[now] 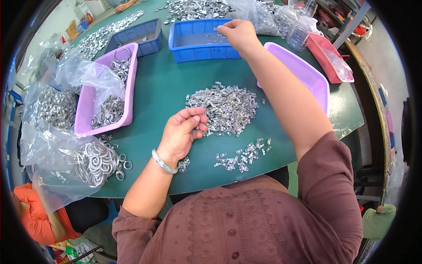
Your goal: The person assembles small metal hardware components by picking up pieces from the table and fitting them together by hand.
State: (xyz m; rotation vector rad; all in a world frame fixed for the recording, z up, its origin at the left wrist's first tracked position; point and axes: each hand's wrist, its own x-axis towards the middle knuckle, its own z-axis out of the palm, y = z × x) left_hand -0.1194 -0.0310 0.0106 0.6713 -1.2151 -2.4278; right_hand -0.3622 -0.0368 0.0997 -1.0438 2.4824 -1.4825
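A large pile of small silvery rectangular metal pieces [228, 108] lies in the middle of the green table. My left hand [182, 130], with a pale bangle on its wrist, is at the pile's left edge; its fingers are curled in with the thumb against them, and what they hold is hidden. Farther off, my right hand [239, 35] pinches over the right end of a blue bin [202, 53]. Whatever sits at its fingertips is too small to name. Inside the bin lie a few thin metal rings [215, 42]. Smaller groups of the metal pieces [244, 156] are scattered near the front edge.
On the left stand a lilac basket [128, 105] with metal rings and open plastic bags [57, 149] of rings. A grey-blue bin [149, 46] stands behind. Another lilac basket [323, 88] is under my right arm, beside a red tray [325, 57]. Co-workers sit at both sides.
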